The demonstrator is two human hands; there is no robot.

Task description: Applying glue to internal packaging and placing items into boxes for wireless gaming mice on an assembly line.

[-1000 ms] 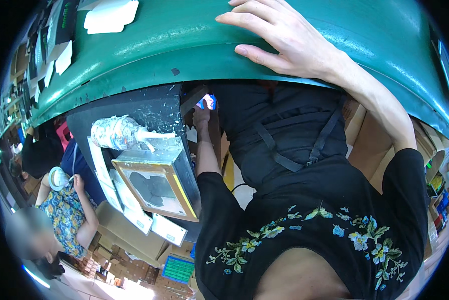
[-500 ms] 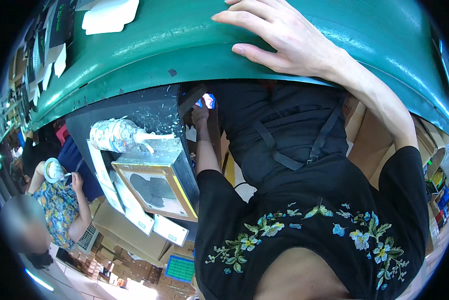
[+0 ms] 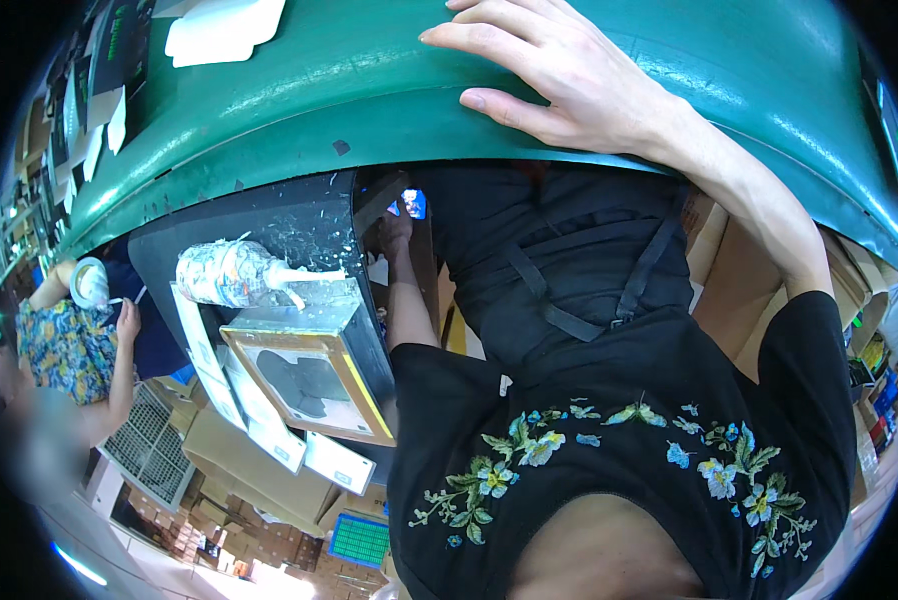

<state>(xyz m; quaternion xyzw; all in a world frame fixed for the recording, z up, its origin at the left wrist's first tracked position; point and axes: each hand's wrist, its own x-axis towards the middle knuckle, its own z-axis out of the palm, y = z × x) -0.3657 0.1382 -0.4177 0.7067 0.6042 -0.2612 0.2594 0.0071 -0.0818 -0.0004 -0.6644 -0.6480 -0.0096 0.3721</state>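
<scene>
At the far left, a co-worker (image 3: 64, 350) in a flowered top is holding a white ring-shaped roll (image 3: 90, 283). Black cartons (image 3: 117, 50) and a white card (image 3: 226, 30) are lying on the left part of my green counter (image 3: 299, 110). Farther right, a plastic bottle (image 3: 219, 273) crusted with white residue is pointing its nozzle rightward, just beside a wooden-framed box (image 3: 314, 385). My hands are staying well apart. My left hand (image 3: 396, 232) is reaching into the dark space below the counter's edge, where a small bright blue item (image 3: 415, 204) is showing at my fingers; I cannot tell whether I am gripping it. My right hand (image 3: 559, 75) is resting at the counter, fingers loosely spread. Cardboard boxes (image 3: 754, 290) are standing below, farther right.
</scene>
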